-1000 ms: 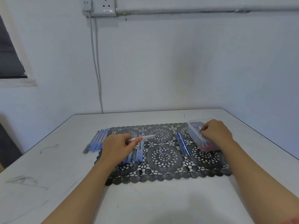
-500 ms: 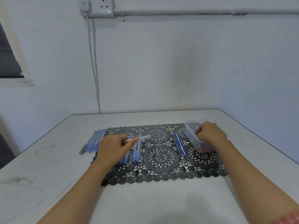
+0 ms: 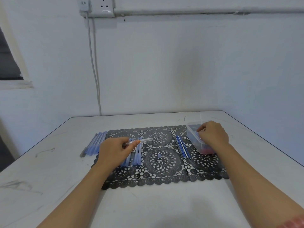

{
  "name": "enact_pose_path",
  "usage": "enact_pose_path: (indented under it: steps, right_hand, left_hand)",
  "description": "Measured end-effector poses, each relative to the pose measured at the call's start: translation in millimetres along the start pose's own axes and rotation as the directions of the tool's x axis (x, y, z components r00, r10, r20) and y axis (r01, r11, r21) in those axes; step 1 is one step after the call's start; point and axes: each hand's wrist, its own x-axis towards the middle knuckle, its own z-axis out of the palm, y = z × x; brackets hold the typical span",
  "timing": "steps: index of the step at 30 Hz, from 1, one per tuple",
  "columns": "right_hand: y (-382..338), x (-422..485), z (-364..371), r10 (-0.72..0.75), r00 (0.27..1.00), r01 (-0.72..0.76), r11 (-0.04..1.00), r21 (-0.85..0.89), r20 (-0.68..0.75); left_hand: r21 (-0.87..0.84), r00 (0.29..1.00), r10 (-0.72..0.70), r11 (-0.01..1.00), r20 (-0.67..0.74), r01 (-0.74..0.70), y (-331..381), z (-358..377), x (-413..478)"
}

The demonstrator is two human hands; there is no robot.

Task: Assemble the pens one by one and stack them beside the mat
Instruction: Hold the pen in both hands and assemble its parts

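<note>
The left hand (image 3: 113, 150) grips a clear pen barrel (image 3: 145, 140) between thumb and fingers. Its free end points right, over the middle of the mat (image 3: 164, 181), probably so the other hand can bring a part to it. The right hand (image 3: 213, 135) reaches into the clear tub (image 3: 191, 134) at the mat's far right corner with its fingers curled; whether they pinch a part cannot be told. Blue refills (image 3: 182, 148) lie on the mat between the hands, and spare barrels (image 3: 139, 155) lie under the left hand. Finished pens (image 3: 94, 143) are stacked on the table (image 3: 164, 208) just beside the mat's left edge — apart from the loose parts.
</note>
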Motion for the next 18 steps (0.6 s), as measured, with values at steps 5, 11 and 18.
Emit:
enact_pose_path:
  steps: [5, 11, 18]
  right_hand:
    - [0.0, -0.6, 7.8, -0.211, 0.959, 0.232, 0.968, 0.095, -0.189]
    - [-12.3, -10.1, 13.2, -0.55, 0.719, 0.635, 0.769, 0.077, -0.425]
    - [-26.4, -23.6, 14.0, -0.711, 0.524, 0.805, 0.593, 0.001, -0.469]
  left_hand:
    - [0.007, 1.0, -0.003, 1.0, -0.001, 0.003, 1.2, -0.9, 0.3]
    - [0.013, 1.0, -0.001, 1.0, -0.008, 0.002, -0.8, -0.2, 1.3]
    - [0.004, 1.0, -0.009, 1.0, -0.009, 0.009, -0.5, -0.7, 1.4]
